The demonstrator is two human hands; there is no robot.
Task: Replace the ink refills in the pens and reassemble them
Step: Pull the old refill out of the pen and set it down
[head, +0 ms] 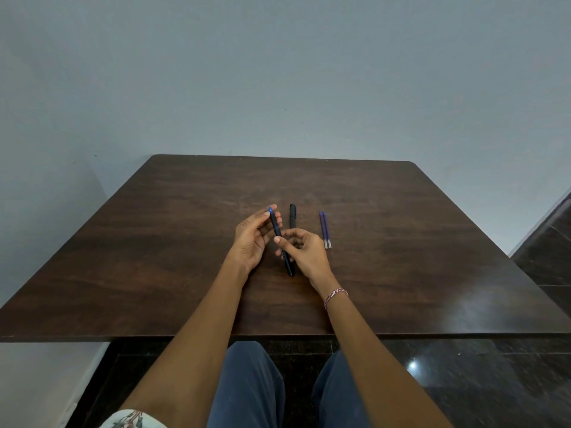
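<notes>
A dark blue pen (pixel 276 226) with a bright blue end is held above the brown table (pixel 154 242), slanting from upper left to lower right. My left hand (pixel 253 239) holds its upper part between thumb and fingers. My right hand (pixel 304 253) pinches its lower part, fingers curled round the barrel. A second, black pen (pixel 292 216) lies flat on the table just behind my right hand, its near half hidden. Two purple ink refills (pixel 325 229) lie side by side to the right of my right hand.
The table's far edge meets a plain grey wall. Dark polished floor tiles (pixel 494 381) show to the right and below the near edge, where my knees in blue trousers sit. A thread bracelet (pixel 335 295) circles my right wrist.
</notes>
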